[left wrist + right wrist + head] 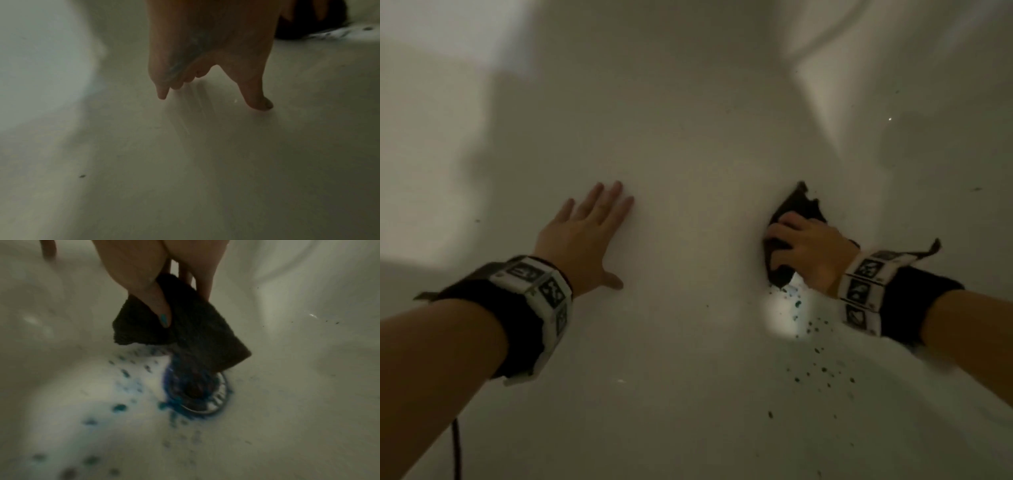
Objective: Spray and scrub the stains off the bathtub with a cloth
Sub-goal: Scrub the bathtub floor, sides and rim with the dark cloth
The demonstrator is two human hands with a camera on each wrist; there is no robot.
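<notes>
the tub (688,120) floor lies bare between the hands, its walls rising left and far right. left hand (585,233) lies flat, fingers spread and straight, holding nothing. right hand (808,253) grips the dark cloth (796,205), pressed beside the drain (205,395) among blue stains (818,359).

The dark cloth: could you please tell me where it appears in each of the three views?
Head: dark cloth right of centre, under the right hand.
Left wrist: dark blurred shape in the top right corner, probably the cloth.
Right wrist: centre, gripped.
Shared landmark: blue-green stains beside it.
</notes>
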